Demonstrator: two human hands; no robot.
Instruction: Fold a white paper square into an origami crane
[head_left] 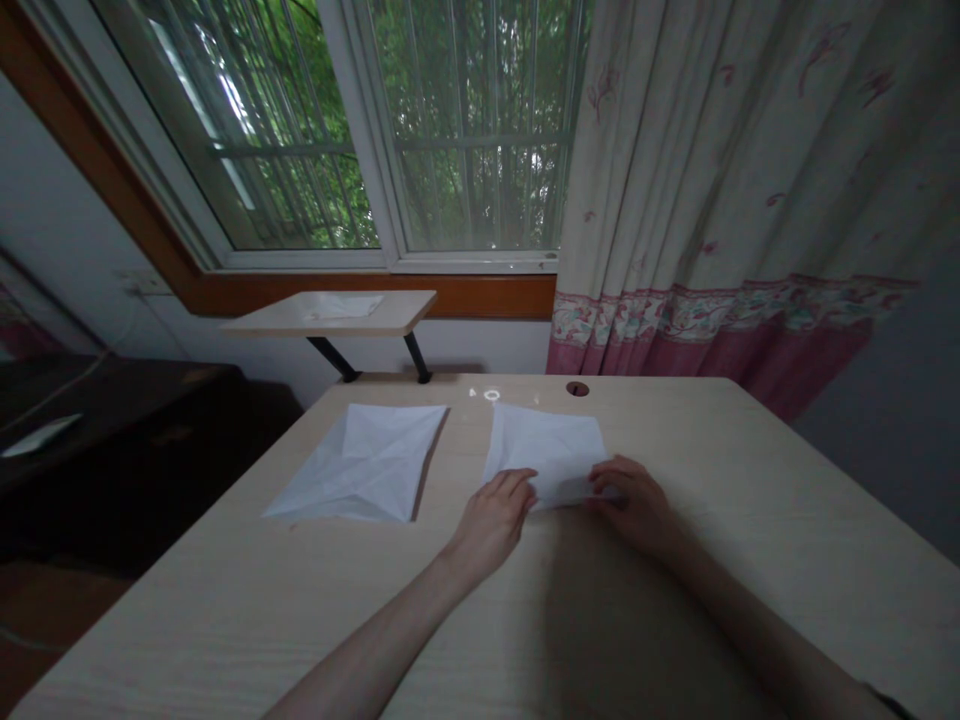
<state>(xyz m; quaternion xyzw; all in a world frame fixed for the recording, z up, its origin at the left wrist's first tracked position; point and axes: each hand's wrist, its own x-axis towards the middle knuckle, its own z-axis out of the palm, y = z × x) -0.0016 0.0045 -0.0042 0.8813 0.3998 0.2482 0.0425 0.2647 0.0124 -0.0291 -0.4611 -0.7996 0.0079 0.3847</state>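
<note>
A white sheet of paper lies on the light wooden desk, its near edge slightly raised. My left hand grips the near left corner, fingers bent over the sheet. At the near right corner, my right hand pinches the same paper between thumb and fingers. Parts of both corners are hidden under the fingers. To the left, apart from both hands, rests a second white paper sheet with crossing crease lines and slightly lifted edges.
A small raised shelf on black legs stands at the desk's far left, with white paper on it. A round cable hole is near the back edge. Behind are a barred window and a patterned curtain. Dark furniture stands left.
</note>
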